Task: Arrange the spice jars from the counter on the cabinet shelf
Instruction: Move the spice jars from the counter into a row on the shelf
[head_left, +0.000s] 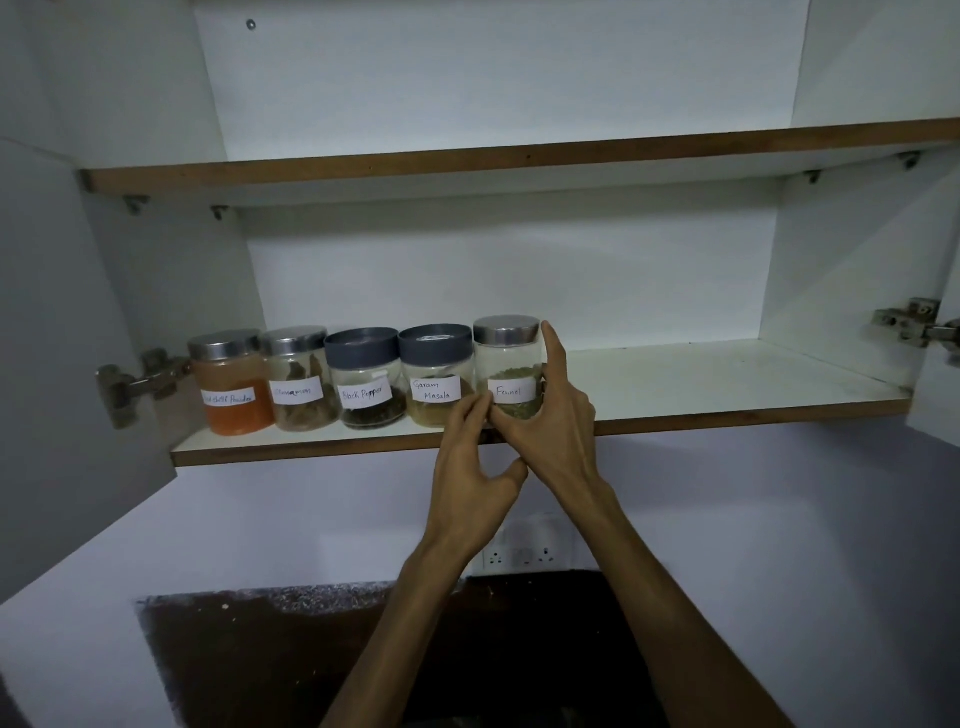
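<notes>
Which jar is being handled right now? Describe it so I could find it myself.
Look at the lower shelf of the open cabinet, where five jars stand in a row. It is the rightmost one, the Fennel jar, with both hands at it. Unlike its dark-lidded neighbour, the Garam Masala jar, its lid is silver and it holds greenish seeds.

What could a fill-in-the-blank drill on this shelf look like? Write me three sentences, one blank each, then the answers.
1. The row on the lower shelf holds ____ jars.
2. The right hand grips the jar labelled ____.
3. The Black Pepper jar and the Garam Masala jar have dark grey lids; the other three lids are ____.

Missing words: five; Fennel; silver
</notes>
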